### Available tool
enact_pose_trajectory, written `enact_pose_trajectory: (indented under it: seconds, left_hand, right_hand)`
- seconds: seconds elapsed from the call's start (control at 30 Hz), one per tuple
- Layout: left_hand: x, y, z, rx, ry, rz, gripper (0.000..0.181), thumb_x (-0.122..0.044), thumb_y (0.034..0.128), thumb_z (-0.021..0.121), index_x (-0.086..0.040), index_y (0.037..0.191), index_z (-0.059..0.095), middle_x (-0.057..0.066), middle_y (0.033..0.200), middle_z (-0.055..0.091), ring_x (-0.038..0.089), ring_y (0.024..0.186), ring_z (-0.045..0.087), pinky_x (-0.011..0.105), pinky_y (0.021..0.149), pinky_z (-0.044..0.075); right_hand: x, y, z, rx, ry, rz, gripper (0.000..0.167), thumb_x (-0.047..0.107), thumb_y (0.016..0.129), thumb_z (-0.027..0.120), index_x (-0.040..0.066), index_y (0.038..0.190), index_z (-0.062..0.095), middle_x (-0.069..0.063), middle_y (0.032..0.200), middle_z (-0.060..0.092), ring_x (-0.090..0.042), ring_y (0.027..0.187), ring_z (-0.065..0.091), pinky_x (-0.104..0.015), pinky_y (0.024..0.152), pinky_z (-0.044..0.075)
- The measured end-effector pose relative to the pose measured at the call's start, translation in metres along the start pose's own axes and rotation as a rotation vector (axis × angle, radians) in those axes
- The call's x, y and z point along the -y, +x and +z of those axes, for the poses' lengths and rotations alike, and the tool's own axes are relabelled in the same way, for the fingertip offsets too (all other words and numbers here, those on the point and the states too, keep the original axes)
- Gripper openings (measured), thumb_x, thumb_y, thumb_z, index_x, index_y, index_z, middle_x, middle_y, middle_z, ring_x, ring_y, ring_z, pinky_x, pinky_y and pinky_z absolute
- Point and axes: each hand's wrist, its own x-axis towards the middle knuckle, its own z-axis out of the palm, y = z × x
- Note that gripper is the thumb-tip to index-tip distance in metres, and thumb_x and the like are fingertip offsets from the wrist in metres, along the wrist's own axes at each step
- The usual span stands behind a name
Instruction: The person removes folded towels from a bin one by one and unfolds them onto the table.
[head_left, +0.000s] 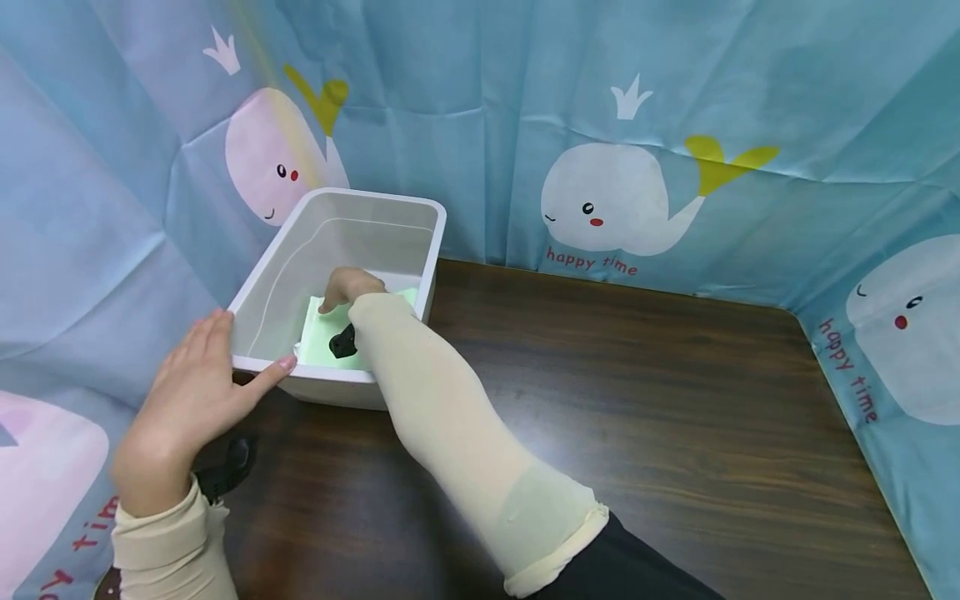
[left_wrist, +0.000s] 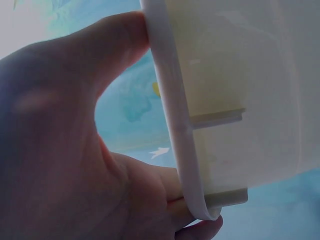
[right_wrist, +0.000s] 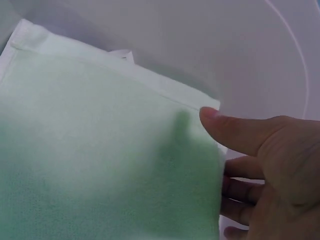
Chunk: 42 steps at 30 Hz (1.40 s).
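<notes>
A folded pale green towel (head_left: 317,335) with a white hem lies inside a grey-white plastic bin (head_left: 337,390). My right hand (head_left: 352,286) reaches down into the bin and holds the towel by one edge. In the right wrist view, the thumb (right_wrist: 232,131) is on top of the towel's corner and the other fingers are at its side, partly hidden. My left hand (head_left: 197,383) rests at the bin's near left corner. Its thumb lies against the front rim and its straight fingers lie along the left side.
The bin stands on a dark wooden table (head_left: 637,433), close to the blue curtain (head_left: 480,125) printed with whales that hangs behind and on both sides. A small white tag (right_wrist: 122,55) sticks out past the towel's hem.
</notes>
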Motion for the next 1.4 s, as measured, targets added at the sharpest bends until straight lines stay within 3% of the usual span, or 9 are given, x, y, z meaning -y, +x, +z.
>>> enact_pose_trajectory:
  seconds: [0.3,0.47,0.63,0.83,1.07,1.4]
  left_hand:
    - [-0.003,-0.001,0.004,-0.023,-0.016,0.001,0.102,-0.061,0.0928,0.054,0.012,0.152,0.014,0.04,0.152,0.023,0.058,0.141,0.02,0.071,0.113,0.018]
    - [-0.005,0.0,0.004,-0.018,-0.014,-0.001,0.103,-0.062,0.0927,0.053,0.012,0.153,0.014,0.041,0.152,0.023,0.058,0.141,0.021,0.071,0.113,0.018]
    - [-0.005,-0.002,0.004,-0.009,-0.012,-0.004,0.102,-0.062,0.0932,0.052,0.013,0.152,0.014,0.041,0.153,0.022,0.058,0.141,0.02,0.071,0.113,0.018]
    - [-0.005,-0.005,0.006,0.007,-0.013,-0.023,0.104,-0.063,0.0934,0.051,0.012,0.153,0.011,0.04,0.154,0.019,0.058,0.142,0.018,0.072,0.113,0.017]
    - [-0.004,-0.007,0.005,0.008,-0.014,-0.022,0.104,-0.063,0.093,0.052,0.012,0.153,0.011,0.041,0.153,0.02,0.058,0.142,0.019,0.071,0.113,0.017]
    - [-0.003,-0.005,0.002,-0.002,-0.012,-0.013,0.104,-0.062,0.0927,0.053,0.013,0.152,0.013,0.042,0.152,0.021,0.059,0.142,0.019,0.071,0.114,0.017]
  right_hand:
    - [-0.008,-0.002,0.004,-0.18,0.128,-0.058,0.026,0.032,0.086,0.076,0.026,0.111,0.071,0.014,0.118,0.064,-0.006,0.103,0.055,-0.024,0.092,0.048]
    - [-0.01,-0.002,0.005,-0.172,0.162,-0.087,0.026,0.031,0.084,0.079,0.024,0.107,0.072,0.012,0.111,0.065,-0.005,0.098,0.056,-0.021,0.087,0.05]
    - [-0.01,0.0,0.006,-0.16,0.161,-0.084,0.029,0.026,0.079,0.084,0.024,0.105,0.072,0.013,0.119,0.066,-0.005,0.103,0.058,-0.023,0.091,0.052]
    - [-0.011,0.003,0.012,-0.218,0.097,-0.095,0.024,0.023,0.079,0.083,0.024,0.101,0.073,0.012,0.115,0.066,-0.006,0.099,0.057,-0.022,0.084,0.053]
    - [-0.014,0.002,0.016,-0.296,0.121,-0.133,0.019,0.024,0.079,0.084,0.022,0.095,0.073,0.009,0.11,0.067,-0.008,0.094,0.058,-0.022,0.076,0.054]
    - [-0.01,-0.011,0.0,-0.302,0.067,-0.132,0.02,0.032,0.081,0.082,0.026,0.097,0.072,0.014,0.109,0.066,-0.006,0.097,0.056,-0.021,0.087,0.05]
